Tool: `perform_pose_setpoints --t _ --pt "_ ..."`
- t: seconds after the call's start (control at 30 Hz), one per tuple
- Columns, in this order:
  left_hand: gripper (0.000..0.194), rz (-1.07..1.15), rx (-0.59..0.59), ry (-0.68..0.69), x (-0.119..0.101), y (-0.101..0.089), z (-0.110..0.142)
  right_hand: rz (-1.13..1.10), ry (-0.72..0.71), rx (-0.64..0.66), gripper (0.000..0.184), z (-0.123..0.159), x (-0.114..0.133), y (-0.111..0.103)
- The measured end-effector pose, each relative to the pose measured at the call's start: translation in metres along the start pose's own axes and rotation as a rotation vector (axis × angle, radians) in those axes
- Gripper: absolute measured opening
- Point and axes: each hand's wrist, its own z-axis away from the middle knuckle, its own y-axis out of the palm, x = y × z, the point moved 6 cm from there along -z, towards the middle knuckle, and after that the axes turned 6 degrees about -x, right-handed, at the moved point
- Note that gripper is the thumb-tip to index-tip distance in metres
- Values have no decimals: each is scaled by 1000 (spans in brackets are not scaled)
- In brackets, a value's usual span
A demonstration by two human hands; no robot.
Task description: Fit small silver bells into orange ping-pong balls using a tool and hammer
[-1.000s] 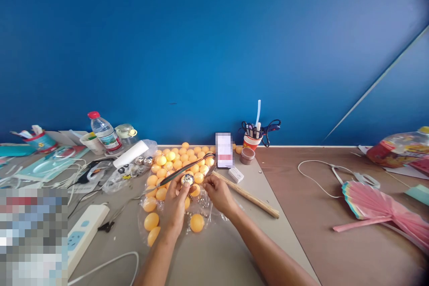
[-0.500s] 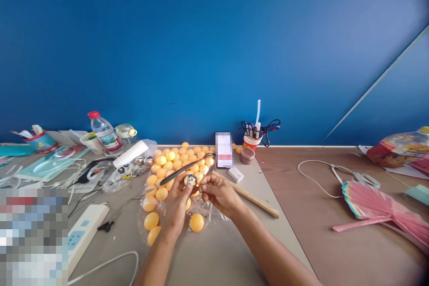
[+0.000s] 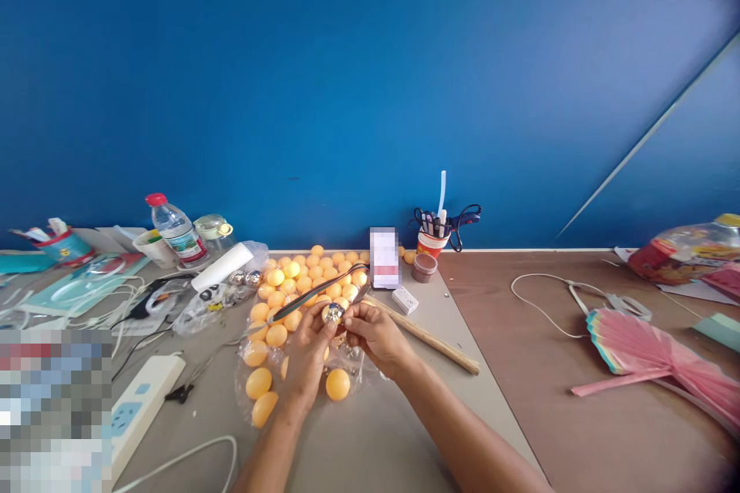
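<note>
Since the frame half a second ago, the silver ball (image 3: 333,313) and the left hand (image 3: 308,347) have shifted slightly to the right relative to the things on the desk, and the right hand's fingertips now sit at the ball's near right edge.

From the head view, the left hand is half curled, its thumb and fingers gripping the ball on its left and lower sides. The right hand (image 3: 377,335) is drawn in, thumb and forefinger pressed together beside the ball; whether they pinch something small cannot be told, nor whether they touch the ball. The ball is held above the front part of a spread of orange balls (image 3: 258,384), between the two hands. Its shiny side, with dark patches, faces up toward the camera. Its outline is round, so a long axis cannot be made out.

Clear plastic (image 3: 354,367) lies among the orange balls. A dark strap (image 3: 315,293) crosses them, rising from left to right behind the hands. Beyond the right hand, a wooden stick (image 3: 433,336) runs from far left to near right on the grey desk (image 3: 358,451). A phone (image 3: 385,258) stands upright behind the hands, with a small white box (image 3: 405,300) near its foot.
</note>
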Motion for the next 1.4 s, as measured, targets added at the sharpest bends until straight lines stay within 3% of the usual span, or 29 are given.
perform_pose_setpoints --t 0.3,0.63,1.23,1.4 --pt "55 -52 -10 27 -4 2 2 55 22 24 33 1 2 -3" --pt "56 -122 -26 45 -1 0 3 80 -11 -46 22 -1 0 -6" --pt "51 -197 -44 113 -4 2 4 186 -49 -144 25 0 -2 -6" --pt "47 -79 -21 44 -3 3 3 28 -20 -26 29 -2 -2 -3"
